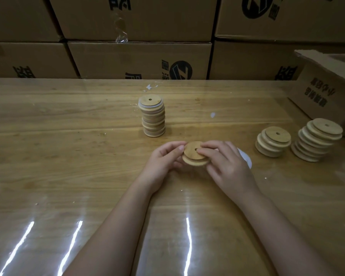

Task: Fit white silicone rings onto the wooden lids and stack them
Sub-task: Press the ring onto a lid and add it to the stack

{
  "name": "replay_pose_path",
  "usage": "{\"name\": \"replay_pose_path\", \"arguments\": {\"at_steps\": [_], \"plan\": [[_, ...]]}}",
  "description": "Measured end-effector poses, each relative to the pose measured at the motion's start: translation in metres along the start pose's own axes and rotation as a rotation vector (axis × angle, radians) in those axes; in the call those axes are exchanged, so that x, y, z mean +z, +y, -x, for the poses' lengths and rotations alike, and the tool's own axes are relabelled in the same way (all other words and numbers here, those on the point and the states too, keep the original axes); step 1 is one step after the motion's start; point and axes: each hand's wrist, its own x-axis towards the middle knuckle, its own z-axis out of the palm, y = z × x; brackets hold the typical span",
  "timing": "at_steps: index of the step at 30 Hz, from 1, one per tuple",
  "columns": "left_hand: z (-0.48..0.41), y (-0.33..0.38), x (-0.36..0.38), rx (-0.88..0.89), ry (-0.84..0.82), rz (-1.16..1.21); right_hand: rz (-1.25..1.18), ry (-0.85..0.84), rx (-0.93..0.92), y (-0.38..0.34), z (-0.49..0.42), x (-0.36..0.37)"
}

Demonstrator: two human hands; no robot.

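Note:
A round wooden lid (193,154) with a small centre hole is held between both hands over the table's middle. My left hand (163,164) grips its left edge with curled fingers. My right hand (227,164) lies over its right side, fingertips near the hole. White silicone rings (246,159) peek out behind my right hand. A tall stack of ringed lids (153,116) stands further back. Two leaning stacks of plain lids sit at the right, a short stack (273,141) and a taller stack (317,140).
The wooden table (68,156) has a glossy clear cover. Stacked cardboard boxes (139,58) form a wall along its far edge. An open cardboard box (327,86) stands at the back right, close to the plain lid stacks.

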Motion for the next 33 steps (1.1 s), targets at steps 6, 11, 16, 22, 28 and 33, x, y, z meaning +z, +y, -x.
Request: {"name": "replay_pose_path", "arguments": {"at_steps": [6,11,16,22,28,33], "plan": [[-0.002,-0.005,-0.002,0.014,0.032,-0.074,0.003,-0.036,0.015,0.0,-0.001,-0.003],[0.001,-0.005,0.002,0.015,-0.03,-0.133,-0.095,-0.045,0.082,0.003,0.0,-0.001],[0.0,-0.004,0.001,0.02,0.019,-0.113,-0.073,0.016,0.292,0.015,-0.001,0.001],[-0.001,-0.005,0.001,0.046,0.056,-0.095,0.157,-0.155,0.585,0.042,0.007,-0.012],[0.001,-0.005,0.002,0.055,0.05,-0.097,0.275,-0.392,0.727,0.045,0.009,-0.013],[0.002,-0.004,0.003,0.057,0.045,-0.098,0.267,-0.368,0.754,0.051,0.009,-0.017]]}}
